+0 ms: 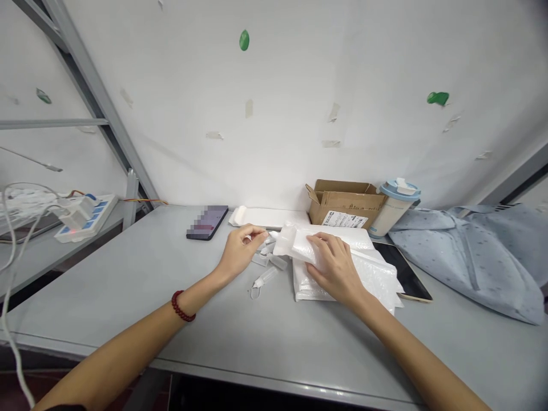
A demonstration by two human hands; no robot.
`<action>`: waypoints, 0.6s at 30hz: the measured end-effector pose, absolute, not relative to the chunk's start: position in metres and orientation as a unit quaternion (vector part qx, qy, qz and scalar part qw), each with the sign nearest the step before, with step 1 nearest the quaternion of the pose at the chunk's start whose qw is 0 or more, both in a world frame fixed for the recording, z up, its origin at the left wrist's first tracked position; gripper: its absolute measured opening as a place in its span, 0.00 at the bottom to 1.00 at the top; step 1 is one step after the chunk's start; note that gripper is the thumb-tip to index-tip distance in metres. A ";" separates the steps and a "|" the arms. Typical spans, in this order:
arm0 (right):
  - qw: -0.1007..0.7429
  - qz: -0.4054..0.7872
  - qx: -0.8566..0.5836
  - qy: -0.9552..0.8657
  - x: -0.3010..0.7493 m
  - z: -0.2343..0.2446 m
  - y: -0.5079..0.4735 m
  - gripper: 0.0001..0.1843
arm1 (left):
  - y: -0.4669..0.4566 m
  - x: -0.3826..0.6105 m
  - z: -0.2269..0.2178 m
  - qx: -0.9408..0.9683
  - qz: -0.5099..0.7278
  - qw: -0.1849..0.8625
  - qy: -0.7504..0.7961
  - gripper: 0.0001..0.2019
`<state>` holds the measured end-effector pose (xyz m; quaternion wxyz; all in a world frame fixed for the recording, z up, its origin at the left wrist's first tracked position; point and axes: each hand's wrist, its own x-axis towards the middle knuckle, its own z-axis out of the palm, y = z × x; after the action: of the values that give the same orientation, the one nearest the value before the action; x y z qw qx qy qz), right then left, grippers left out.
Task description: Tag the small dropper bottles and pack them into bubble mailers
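Note:
My left hand (240, 250) is closed in a pinch on a small clear bottle with a white tip (273, 234), which points toward the left end of a bubble-wrap bag (286, 240). Fingers bent, my right hand (336, 268) grips that bag from above, thumb on the near side. Beneath it lies a stack of more bubble-wrap bags (377, 279). Several small clear bottles lie loose between my hands; the nearest bottle (266, 278) has a thin loop at its end. Part of the pinched bottle is hidden by my fingers.
Behind the bags stand an open cardboard box (345, 204) and a blue-lidded cup (394, 208). A phone (208, 222) lies at left, a white box (269, 217) by the wall. A dark tablet (406, 274) and grey-blue fabric (466, 262) are at right. A power strip (88, 220) is far left.

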<state>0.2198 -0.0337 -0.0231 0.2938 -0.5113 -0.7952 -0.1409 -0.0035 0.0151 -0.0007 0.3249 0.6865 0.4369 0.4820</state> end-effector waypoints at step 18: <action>0.312 -0.146 -0.430 -0.835 0.213 -0.026 -0.038 0.26 | 0.008 0.005 -0.017 0.849 0.286 0.148 0.418 0.15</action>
<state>0.2129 -0.0384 -0.0263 0.3122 -0.4295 -0.8347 -0.1459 0.0052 0.0078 -0.0168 0.1480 0.8493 0.4181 0.2862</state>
